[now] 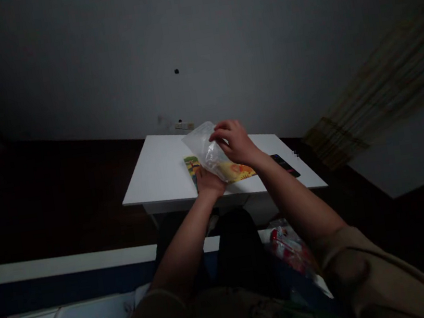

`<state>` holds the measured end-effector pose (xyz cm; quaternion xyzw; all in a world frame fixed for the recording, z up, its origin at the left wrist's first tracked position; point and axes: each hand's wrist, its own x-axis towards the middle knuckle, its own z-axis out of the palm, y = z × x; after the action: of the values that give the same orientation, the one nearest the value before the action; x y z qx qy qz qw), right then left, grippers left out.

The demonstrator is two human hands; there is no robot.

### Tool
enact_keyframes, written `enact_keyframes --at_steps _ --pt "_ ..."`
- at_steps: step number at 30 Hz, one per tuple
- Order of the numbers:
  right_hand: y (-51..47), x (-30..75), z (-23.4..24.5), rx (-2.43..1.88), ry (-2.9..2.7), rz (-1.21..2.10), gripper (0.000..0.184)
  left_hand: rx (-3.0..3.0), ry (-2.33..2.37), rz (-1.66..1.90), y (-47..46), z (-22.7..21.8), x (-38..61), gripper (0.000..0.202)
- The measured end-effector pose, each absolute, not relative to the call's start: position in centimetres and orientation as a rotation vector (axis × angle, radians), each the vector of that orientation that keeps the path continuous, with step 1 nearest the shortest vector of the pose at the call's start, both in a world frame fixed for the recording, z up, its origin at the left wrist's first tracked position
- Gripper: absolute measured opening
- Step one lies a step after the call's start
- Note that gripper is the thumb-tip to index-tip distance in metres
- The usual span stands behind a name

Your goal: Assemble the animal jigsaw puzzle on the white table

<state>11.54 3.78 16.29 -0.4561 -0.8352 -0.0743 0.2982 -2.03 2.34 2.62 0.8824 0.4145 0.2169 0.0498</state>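
Two hands are working over one white rectangular table (151,173): the person's left hand (210,181) and right hand (235,142). One crumpled clear plastic bag (203,149) is standing up between them above the middle of the tabletop, its long axis slanting from upper left down to lower right, with its lower end pointing toward the left hand. One flat rectangular yellow-and-orange printed booklet (237,172) is lying beneath it, its long axis running across the table. The bag is overlapping the booklet's middle, so whether the booklet is partly inside cannot be told.

The right forearm is reaching in from the lower right, with the wrist raised and the fingers (221,134) curling over the bag's upper part, pressing it toward the palm. The left forearm is rising from the lower left, with the hand sitting low against the bag's lower end at the booklet's near edge. Its fingers are hidden behind the plastic, so its grip cannot be told.

One dark rectangular card-like item (286,165) is lying near the table's right corner. Below the right arm, a cluster of red-and-white packets (287,248) is sitting in clear wrapping, their number too blurred to count.
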Motion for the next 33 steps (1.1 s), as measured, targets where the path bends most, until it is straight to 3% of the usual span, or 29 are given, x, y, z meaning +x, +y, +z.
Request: enact_keyframes --at_steps 10,14,17,21,27,33 --pt "12.6 1.2 8.5 -1.190 -2.538 -0.026 0.032 2.894 1.474 0.504 -3.9 5.3 -13.3 0.023" --pt "11.6 1.8 6.5 -1.141 -2.351 -0.038 0.048 2.950 1.547 0.483 -2.7 5.8 -15.8 0.041" --pt "8.5 4.1 4.5 -1.194 -2.120 -0.057 0.047 2.894 1.564 0.533 -1.0 5.2 -16.1 0.053" --pt "3.1 6.6 1.3 -1.341 -1.998 -0.077 0.044 2.875 1.538 0.559 1.5 4.8 -15.2 0.050" --pt "-1.1 6.7 -1.2 -1.492 -2.243 -0.119 0.062 2.757 1.683 0.675 3.5 5.5 -13.6 0.050" --pt "-2.9 8.8 -1.5 -1.413 -2.375 -0.115 0.056 2.916 1.089 0.564 -0.5 3.1 -11.6 0.046"
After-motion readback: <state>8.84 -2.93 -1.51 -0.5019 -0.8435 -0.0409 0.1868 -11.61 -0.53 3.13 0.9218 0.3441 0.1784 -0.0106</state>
